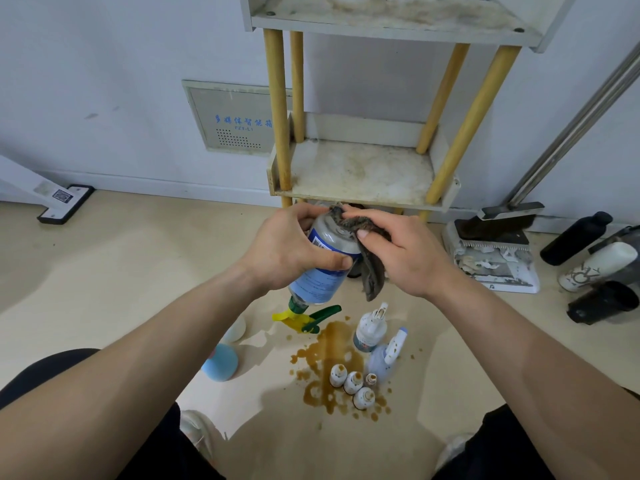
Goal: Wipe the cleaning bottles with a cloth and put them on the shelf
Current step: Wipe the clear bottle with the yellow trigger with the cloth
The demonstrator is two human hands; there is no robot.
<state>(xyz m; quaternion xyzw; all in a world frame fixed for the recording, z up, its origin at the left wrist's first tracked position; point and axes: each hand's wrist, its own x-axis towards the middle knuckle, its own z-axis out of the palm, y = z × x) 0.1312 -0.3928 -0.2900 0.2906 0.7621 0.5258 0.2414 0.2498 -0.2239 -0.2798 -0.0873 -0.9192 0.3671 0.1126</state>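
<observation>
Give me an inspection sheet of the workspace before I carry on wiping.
Surface: floor carries a brown spill with scattered droplets.
Job's things: spray bottle held nozzle-down; cloth on its base; spattered white bottles stand by the spill; shelf lower tier stained.
Clutter: dustpan with debris and dark bottles at right; blue round object at left.
Hands: left hand grips the spray bottle; right hand holds the cloth against it.
Cables: nothing seen.
Surroundings: white wall with a panel.
</observation>
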